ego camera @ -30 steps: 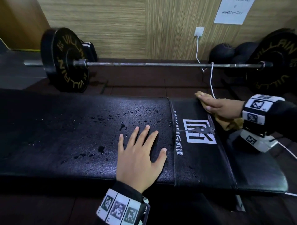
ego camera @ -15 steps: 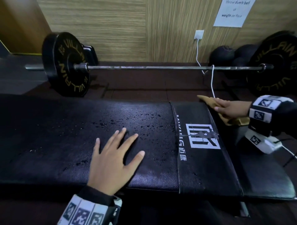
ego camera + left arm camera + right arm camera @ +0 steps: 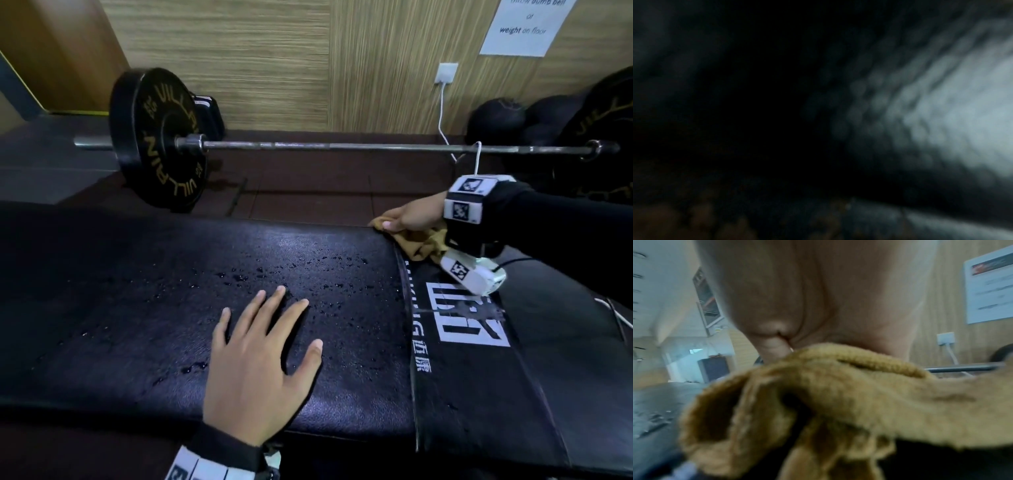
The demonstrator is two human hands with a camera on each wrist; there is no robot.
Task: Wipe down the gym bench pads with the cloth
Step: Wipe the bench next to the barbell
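Note:
The black gym bench pad (image 3: 137, 308) fills the head view, with water droplets (image 3: 239, 277) scattered over its middle. My left hand (image 3: 260, 359) lies flat on the pad near the front edge, fingers spread and holding nothing. My right hand (image 3: 411, 216) grips a bunched mustard-yellow cloth (image 3: 423, 245) at the pad's far edge, right at the seam with the logo section (image 3: 469, 318). In the right wrist view the cloth (image 3: 838, 394) is crumpled under my right hand (image 3: 818, 296). The left wrist view is dark and blurred.
A barbell (image 3: 308, 146) lies on the floor behind the bench, with a black plate (image 3: 157, 137) at the left and another plate (image 3: 603, 123) at the right. Dark balls (image 3: 496, 120) sit by the wall. A white cable (image 3: 443, 113) hangs from the socket.
My right hand slid the cloth left along the far edge to the seam, and its fingers curled over the cloth. My left hand shifted left along the pad, still flat.

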